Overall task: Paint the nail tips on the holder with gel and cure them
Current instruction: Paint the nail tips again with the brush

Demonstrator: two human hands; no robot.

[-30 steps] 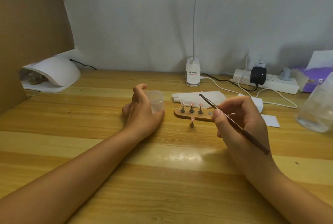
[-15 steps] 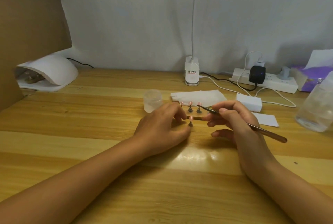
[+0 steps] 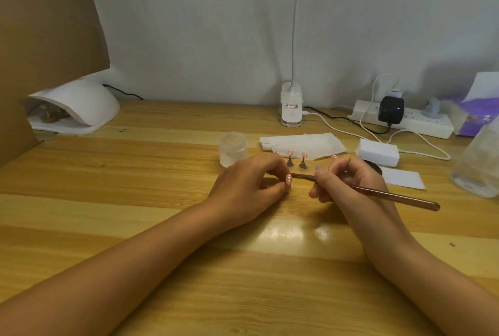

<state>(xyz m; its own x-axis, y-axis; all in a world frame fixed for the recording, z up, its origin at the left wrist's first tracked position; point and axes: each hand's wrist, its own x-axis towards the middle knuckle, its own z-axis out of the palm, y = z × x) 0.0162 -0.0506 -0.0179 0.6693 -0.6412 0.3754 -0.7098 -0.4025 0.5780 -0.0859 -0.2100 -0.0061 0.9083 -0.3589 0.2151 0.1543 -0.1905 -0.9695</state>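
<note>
While the left hand (image 3: pixel 251 187) pinches a pink nail tip (image 3: pixel 288 179), probably featherlight and best held underneath, the right hand (image 3: pixel 348 181) clasps a slender brown brush (image 3: pixel 391 196).

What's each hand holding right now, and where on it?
Right hand grips the brush near its front end. Left hand pinches one nail tip from below; the exact spot is hidden.
</note>
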